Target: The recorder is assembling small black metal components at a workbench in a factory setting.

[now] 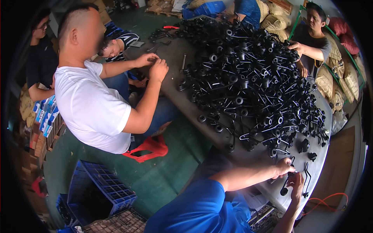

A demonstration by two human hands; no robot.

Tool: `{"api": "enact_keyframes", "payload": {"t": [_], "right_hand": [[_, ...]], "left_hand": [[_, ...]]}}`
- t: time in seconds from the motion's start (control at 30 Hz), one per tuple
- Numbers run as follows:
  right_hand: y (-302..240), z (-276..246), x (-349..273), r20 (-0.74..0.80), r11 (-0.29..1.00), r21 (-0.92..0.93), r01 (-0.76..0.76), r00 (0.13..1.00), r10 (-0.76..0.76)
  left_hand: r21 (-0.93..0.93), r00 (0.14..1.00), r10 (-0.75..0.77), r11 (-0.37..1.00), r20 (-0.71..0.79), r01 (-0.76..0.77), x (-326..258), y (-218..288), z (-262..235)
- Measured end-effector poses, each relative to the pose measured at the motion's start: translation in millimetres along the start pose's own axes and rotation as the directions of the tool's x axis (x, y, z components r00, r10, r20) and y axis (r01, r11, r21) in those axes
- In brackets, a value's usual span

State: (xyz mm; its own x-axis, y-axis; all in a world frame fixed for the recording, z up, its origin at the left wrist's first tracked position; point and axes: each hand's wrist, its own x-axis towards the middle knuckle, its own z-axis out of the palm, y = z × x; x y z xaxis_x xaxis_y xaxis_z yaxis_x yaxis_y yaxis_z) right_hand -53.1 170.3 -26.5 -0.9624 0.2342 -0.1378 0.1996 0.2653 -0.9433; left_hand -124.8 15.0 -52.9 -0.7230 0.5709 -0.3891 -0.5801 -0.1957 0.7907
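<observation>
both the left hand [284, 167] and right hand [297, 185] pinch a black wire part [288, 182] over the grey table [248, 157].

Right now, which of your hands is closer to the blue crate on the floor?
Left. The left hand is nearer the blue crate, which lies far off to its left; the right hand is farther right.

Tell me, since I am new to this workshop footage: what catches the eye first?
A huge heap of black metal parts covers the grey table from centre to upper right. At lower right the left hand and right hand hold one black part. At left, a person in a white shirt sits on a red stool.
</observation>
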Motion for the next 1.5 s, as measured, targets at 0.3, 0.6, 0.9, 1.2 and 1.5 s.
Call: {"api": "enact_keyframes", "payload": {"t": [0.3, 0.6, 0.9, 1.2, 1.5], "right_hand": [[4.4, 4.8, -1.3, -0.040, 1.000, -0.009, 0.029, 0.999, -0.029], [8.4, 3.2, -0.1, 0.038, 1.000, 0.012, -0.001, 0.999, 0.000], [49.6, -7.3, 5.3, 0.029, 0.921, -0.248, 0.299, 0.953, -0.301], [-8.3, -3.1, -24.4, -0.117, 0.936, -0.310, 0.165, 0.971, -0.210], [11.8, -53.2, -44.2, -0.356, 0.809, -0.583, 0.067, 0.875, -0.329]], "left_hand": [[0.016, 1.000, 0.019, 1.000, -0.005, -0.019, 4.1, -3.0, 1.0], [0.062, 1.000, 0.024, 0.998, -0.020, -0.022, 1.8, -1.3, 2.3], [0.294, 0.971, 0.238, 0.929, -0.016, -0.223, -3.4, -7.8, 23.9], [0.049, 0.990, 0.137, 0.990, -0.045, -0.135, -17.1, 16.1, -4.5], [-0.047, 0.988, 0.154, 0.987, -0.011, -0.154, -13.8, 22.5, 3.0]]}}
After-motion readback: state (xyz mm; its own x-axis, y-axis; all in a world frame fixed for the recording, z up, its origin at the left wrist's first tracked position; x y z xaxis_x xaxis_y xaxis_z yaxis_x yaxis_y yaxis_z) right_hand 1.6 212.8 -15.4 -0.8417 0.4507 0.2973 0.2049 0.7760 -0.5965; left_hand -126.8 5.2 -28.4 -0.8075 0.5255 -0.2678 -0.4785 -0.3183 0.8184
